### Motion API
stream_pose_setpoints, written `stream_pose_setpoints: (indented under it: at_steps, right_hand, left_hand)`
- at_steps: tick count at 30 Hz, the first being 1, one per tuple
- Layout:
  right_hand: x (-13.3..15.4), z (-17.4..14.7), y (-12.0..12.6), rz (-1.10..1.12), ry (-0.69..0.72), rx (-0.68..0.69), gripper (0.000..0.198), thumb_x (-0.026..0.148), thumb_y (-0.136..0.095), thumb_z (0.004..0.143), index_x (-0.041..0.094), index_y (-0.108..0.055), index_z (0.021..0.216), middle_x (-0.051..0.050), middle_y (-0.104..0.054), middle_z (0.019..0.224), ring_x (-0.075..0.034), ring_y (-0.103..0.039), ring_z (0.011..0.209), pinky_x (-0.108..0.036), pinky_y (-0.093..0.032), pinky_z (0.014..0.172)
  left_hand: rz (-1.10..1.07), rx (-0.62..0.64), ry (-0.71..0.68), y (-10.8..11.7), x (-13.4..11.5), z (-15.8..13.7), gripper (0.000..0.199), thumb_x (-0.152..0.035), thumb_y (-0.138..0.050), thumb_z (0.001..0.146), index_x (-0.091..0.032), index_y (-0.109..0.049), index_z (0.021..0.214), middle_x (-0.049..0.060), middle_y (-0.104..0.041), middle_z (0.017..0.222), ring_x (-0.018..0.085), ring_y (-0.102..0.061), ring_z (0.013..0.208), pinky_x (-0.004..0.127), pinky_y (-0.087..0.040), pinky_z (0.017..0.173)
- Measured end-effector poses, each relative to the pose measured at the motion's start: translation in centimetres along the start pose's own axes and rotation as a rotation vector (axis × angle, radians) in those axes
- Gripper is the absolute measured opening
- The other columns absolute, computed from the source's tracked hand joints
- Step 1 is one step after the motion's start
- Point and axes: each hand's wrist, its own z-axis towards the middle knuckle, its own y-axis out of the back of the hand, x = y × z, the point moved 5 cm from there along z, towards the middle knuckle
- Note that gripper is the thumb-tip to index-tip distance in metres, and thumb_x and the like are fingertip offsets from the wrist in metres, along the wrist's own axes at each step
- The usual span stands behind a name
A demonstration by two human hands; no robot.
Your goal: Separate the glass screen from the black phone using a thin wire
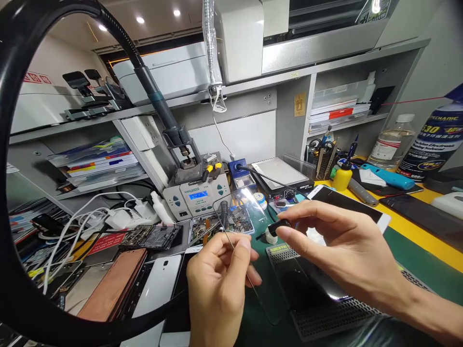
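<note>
My left hand point(222, 284) is closed, with thumb and fingers pinching a clear glass panel point(265, 308) by its long edge. The panel is tilted, with rounded corners, and its upper end stands in front of the parts tray. To the right, my right hand point(336, 246) grips a small black piece point(279, 225) between thumb and fingertips; its exact kind cannot be made out. A thin dark tip points left from it. Under both hands lies a green mat point(258, 327). Below the right hand, a dark glossy screen point(311, 284) rests on a perforated metal plate point(307, 327).
A large black ring on a flexible arm point(121, 36) frames the left side. Behind stand a grey rework station point(198, 195) and a tray of small parts point(242, 221). Phones and housings point(115, 284) lie left. A yellow bottle point(342, 178) and spray can point(430, 140) stand right.
</note>
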Motion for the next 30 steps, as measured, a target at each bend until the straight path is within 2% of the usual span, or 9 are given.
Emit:
stream_pose_setpoints:
  at_steps: [12, 18, 24, 30]
  right_hand:
    - [0.2, 0.1, -0.1, 0.006, 0.034, 0.027, 0.013, 0.033, -0.078, 0.083, 0.025, -0.076, 0.092, -0.002, -0.076, 0.085, -0.018, -0.068, 0.077, -0.026, -0.053, 0.066]
    - [0.3, 0.8, 2.2, -0.028, -0.021, -0.175, 0.016, 0.034, -0.083, 0.077, 0.024, -0.075, 0.087, -0.001, -0.073, 0.078, -0.014, -0.064, 0.062, -0.023, -0.049, 0.052]
    - [0.2, 1.1, 2.8, -0.003, -0.042, -0.125, 0.015, 0.032, -0.082, 0.076, 0.022, -0.075, 0.083, -0.002, -0.072, 0.074, -0.015, -0.063, 0.060, -0.024, -0.050, 0.052]
    - [0.3, 0.7, 3.0, 0.007, -0.008, -0.123, 0.008, 0.029, -0.079, 0.080, 0.025, -0.073, 0.082, -0.001, -0.069, 0.077, -0.015, -0.061, 0.062, -0.024, -0.049, 0.053]
  left_hand:
    - [0.015, -0.001, 0.018, -0.1, 0.0, -0.1, 0.027, -0.044, -0.071, 0.081, -0.017, -0.070, 0.079, 0.000, -0.067, 0.064, 0.013, -0.059, 0.048, 0.025, -0.045, 0.049]
    - [0.015, 0.011, 0.020, 0.3, 0.7, 0.3, 0.029, -0.046, -0.071, 0.080, -0.017, -0.069, 0.074, 0.002, -0.066, 0.061, 0.014, -0.058, 0.047, 0.026, -0.045, 0.049]
    - [-0.028, -0.028, 0.067, 0.7, 0.8, 0.5, 0.026, -0.042, -0.073, 0.078, -0.017, -0.072, 0.078, 0.001, -0.067, 0.067, 0.013, -0.058, 0.048, 0.026, -0.045, 0.052]
    - [-0.123, -0.010, 0.032, 0.7, 0.8, 0.5, 0.023, -0.039, -0.074, 0.080, -0.017, -0.072, 0.077, 0.001, -0.067, 0.065, 0.011, -0.059, 0.049, 0.023, -0.046, 0.052]
